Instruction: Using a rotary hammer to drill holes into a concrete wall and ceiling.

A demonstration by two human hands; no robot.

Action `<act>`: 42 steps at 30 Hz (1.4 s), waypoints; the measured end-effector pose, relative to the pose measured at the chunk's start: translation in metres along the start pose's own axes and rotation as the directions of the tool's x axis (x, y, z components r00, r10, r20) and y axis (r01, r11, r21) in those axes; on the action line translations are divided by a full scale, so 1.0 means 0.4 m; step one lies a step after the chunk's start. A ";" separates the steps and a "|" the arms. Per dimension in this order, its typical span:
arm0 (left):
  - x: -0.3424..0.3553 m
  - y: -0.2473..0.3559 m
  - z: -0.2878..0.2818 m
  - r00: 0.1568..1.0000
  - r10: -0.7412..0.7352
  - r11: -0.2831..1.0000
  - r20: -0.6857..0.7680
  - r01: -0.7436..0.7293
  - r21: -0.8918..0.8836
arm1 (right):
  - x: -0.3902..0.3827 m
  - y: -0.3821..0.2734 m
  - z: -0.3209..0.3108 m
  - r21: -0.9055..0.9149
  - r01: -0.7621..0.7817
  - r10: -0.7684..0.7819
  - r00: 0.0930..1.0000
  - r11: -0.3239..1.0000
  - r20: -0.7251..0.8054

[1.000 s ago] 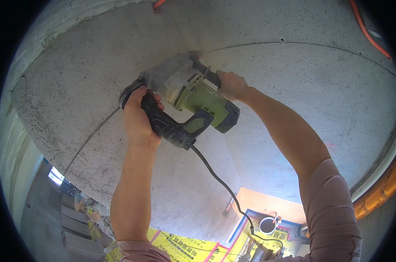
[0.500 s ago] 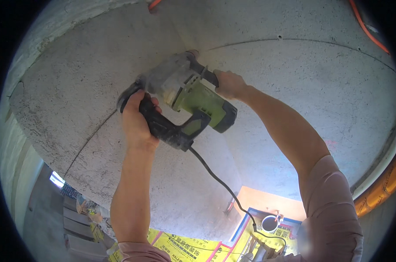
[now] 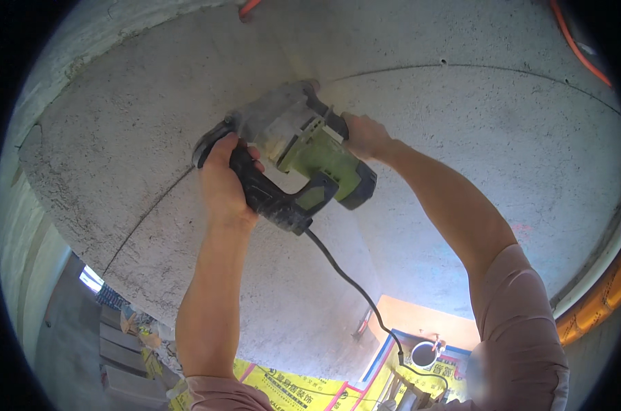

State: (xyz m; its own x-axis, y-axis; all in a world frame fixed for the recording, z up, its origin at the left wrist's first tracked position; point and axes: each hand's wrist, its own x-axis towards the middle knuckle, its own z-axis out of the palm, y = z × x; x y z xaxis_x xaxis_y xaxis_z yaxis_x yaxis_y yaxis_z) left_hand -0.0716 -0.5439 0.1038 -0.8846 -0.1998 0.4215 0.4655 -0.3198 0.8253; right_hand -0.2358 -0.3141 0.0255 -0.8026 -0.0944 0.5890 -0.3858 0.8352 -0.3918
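Both my arms are raised to a green and black rotary hammer drill (image 3: 324, 156) with a dusty grey gear housing, pressed up near a rough concrete surface (image 3: 132, 116). My left hand (image 3: 225, 178) is wrapped round its black rear handle. On the black side handle, my right hand (image 3: 368, 137) is closed in a grip. A black power cord (image 3: 344, 270) hangs from the rear handle down to the lower right. The drill's working tip is hidden behind its body.
An orange corrugated pipe (image 3: 598, 307) runs along the right edge, and orange tubes (image 3: 576, 46) stick out at the top. Below lie yellow printed floor sheeting (image 3: 293, 390), a white bucket (image 3: 424, 353) with dark contents, and stacked grey slabs (image 3: 122, 346) at lower left.
The drill and both hands have shifted slightly to the right in the picture. My grip on both handles is the same.
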 end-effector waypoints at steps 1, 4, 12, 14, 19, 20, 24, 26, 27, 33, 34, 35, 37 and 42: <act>0.000 -0.001 0.003 1.000 0.017 1.000 0.005 -0.017 0.003 | 0.001 0.000 0.001 0.012 0.002 -0.001 1.000 1.000 -0.009; 0.006 0.007 0.010 1.000 0.018 1.000 -0.017 -0.018 0.001 | 0.004 -0.002 -0.001 -0.015 0.003 -0.003 1.000 1.000 -0.017; 0.010 -0.006 0.001 0.998 -0.027 0.999 -0.055 0.029 0.034 | 0.013 0.007 0.010 -0.025 -0.008 0.008 1.000 1.000 -0.009; 0.009 -0.009 -0.001 1.000 0.003 0.998 -0.027 -0.001 0.056 | 0.014 0.009 0.015 -0.007 -0.009 0.009 1.000 1.000 -0.027; 0.006 -0.010 -0.004 0.998 -0.003 1.000 -0.057 0.004 0.025 | 0.011 0.005 0.016 0.009 -0.018 0.018 1.000 1.000 -0.007; 0.007 -0.009 -0.003 0.997 -0.009 1.000 -0.075 0.010 0.016 | 0.011 0.003 0.013 0.003 -0.011 0.011 1.000 1.000 -0.002; 0.011 -0.013 -0.005 0.998 0.009 1.000 -0.064 -0.007 0.031 | 0.009 0.002 0.005 -0.024 -0.020 0.020 1.000 1.000 0.009; 0.013 -0.014 -0.007 0.999 0.013 1.000 -0.040 -0.012 0.028 | 0.009 0.005 0.003 -0.040 -0.012 0.013 1.000 0.999 0.022; 0.012 -0.016 -0.008 0.999 -0.016 0.999 -0.043 0.017 0.033 | 0.013 0.008 -0.001 -0.047 -0.006 0.007 0.999 0.999 0.032; 0.025 -0.013 0.009 0.998 -0.045 0.998 -0.036 0.046 0.036 | 0.023 0.009 -0.008 -0.044 -0.025 0.025 1.000 0.999 0.015; 0.026 -0.011 0.011 0.999 -0.041 0.998 -0.036 0.043 0.045 | 0.021 0.007 -0.008 -0.038 -0.030 0.031 0.999 0.999 0.029; 0.025 -0.009 0.012 1.000 -0.023 0.999 -0.019 0.024 0.049 | 0.020 0.007 -0.008 -0.038 -0.027 0.027 0.999 0.999 0.019; 0.021 -0.007 0.011 0.998 -0.041 0.998 -0.053 0.043 0.050 | 0.017 0.006 -0.009 -0.022 -0.013 0.014 1.000 1.000 0.024; 0.015 -0.009 0.002 0.997 -0.033 0.998 -0.066 0.036 0.047 | 0.022 0.011 -0.002 -0.034 -0.005 0.006 0.999 0.999 0.032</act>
State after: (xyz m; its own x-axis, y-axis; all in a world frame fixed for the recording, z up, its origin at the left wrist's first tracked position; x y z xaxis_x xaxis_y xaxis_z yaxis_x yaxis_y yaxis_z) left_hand -0.0786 -0.5431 0.1036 -0.8955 -0.2495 0.3686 0.4315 -0.2826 0.8567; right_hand -0.2442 -0.3106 0.0294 -0.8192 -0.1065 0.5635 -0.3659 0.8537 -0.3705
